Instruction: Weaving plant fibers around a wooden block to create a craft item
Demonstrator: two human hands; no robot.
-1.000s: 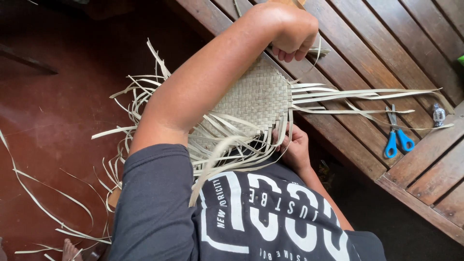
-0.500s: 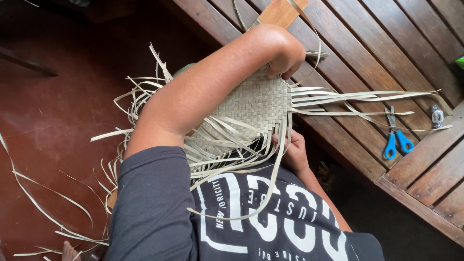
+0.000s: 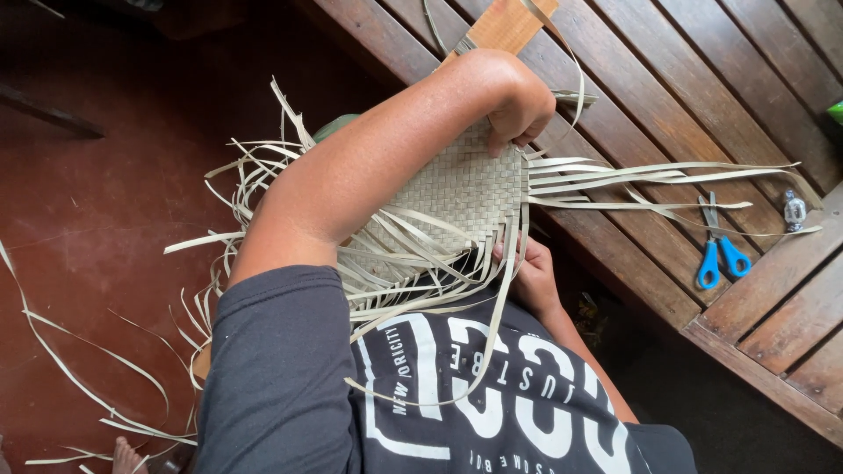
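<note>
Head view: left hand [image 3: 520, 104] clenched, pinching the woven palm mat [image 3: 465, 189] at its far edge; right hand [image 3: 530, 274] grips loose strips [image 3: 505, 290] at the near corner. Mat overhangs the slatted surface [image 3: 667, 96]. Blue scissors [image 3: 718, 246] lie apart.

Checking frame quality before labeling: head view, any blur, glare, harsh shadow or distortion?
Head view: sharp on the woven mat and left hand; soft even daylight, no hard shadows; mild sheen on the red floor; dark patch below the wooden bench loses detail; wide-angle close-up enlarges the forearm; right hand partly hidden by strips.
</note>
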